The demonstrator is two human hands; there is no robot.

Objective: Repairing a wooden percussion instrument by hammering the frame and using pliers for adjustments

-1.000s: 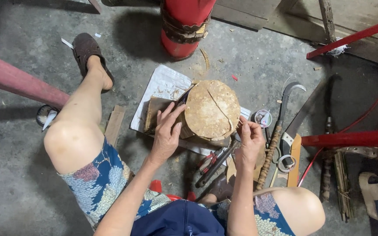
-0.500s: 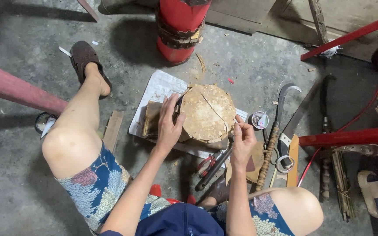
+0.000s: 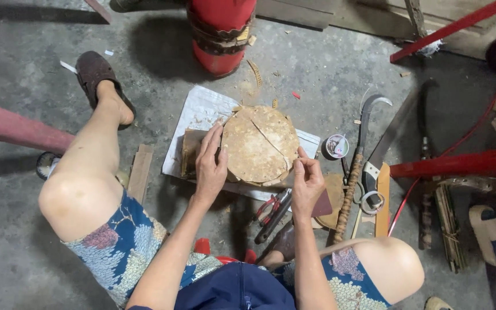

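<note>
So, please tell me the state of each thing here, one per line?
Wood block: cracked across its top, lying on white paper.
Left hand: open, flat on the block's edge.
Right hand: fingers pinched; what they hold, cannot tell.
Pliers: closed, on floor.
Sickle: lying flat, untouched.

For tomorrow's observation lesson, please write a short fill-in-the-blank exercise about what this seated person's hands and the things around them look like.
1. The left hand rests on the left edge of a round wooden ____ with a crack across its top.
2. Under the round wooden block lies a sheet of white ____.
3. The right hand sits at the block's ____ edge.
4. The pliers on the concrete floor have ____ handles.

Missing words: block; paper; right; red
</note>
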